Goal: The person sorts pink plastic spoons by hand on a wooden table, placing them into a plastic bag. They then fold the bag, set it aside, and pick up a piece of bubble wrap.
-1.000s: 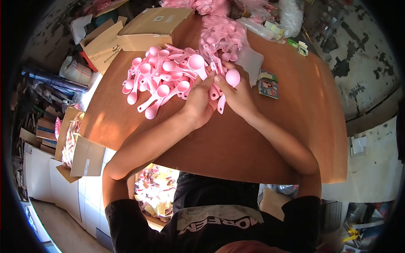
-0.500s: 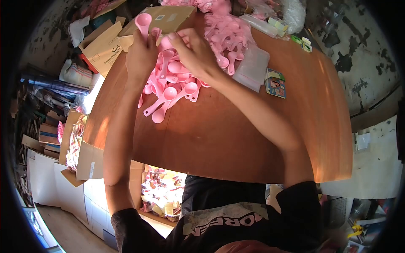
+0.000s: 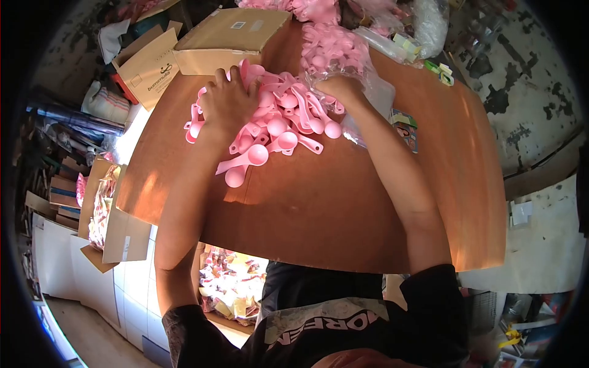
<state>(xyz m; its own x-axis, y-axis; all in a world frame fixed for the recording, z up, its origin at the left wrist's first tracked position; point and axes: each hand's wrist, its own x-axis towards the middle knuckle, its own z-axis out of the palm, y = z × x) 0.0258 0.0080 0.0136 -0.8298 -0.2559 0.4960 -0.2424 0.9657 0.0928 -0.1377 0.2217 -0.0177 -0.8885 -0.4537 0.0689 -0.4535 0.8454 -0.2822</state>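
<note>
A loose pile of pink plastic measuring spoons (image 3: 277, 126) lies on the brown table. My left hand (image 3: 230, 101) rests on the left part of the pile, fingers spread over the spoons. At the right edge of the pile, my right hand (image 3: 342, 89) is closed on a clear plastic bag (image 3: 325, 75); its fingertips are partly hidden. Just beyond it lies a larger transparent bag packed with pink spoons (image 3: 334, 46). Flat clear plastic bags (image 3: 379, 98) lie beside my right wrist.
A cardboard box (image 3: 230, 37) stands behind the pile, with an open box (image 3: 147, 70) to its left. Small printed cards (image 3: 406, 132) lie beside my right forearm. Green scissors (image 3: 440, 72) lie at the far right. A box of wrapped packets (image 3: 230, 282) sits below the table edge.
My hands have moved apart: the left came down onto the pile, the right went right to the plastic bag. The spoon upright by my left hand is no longer held up. The pile spread rightward.
</note>
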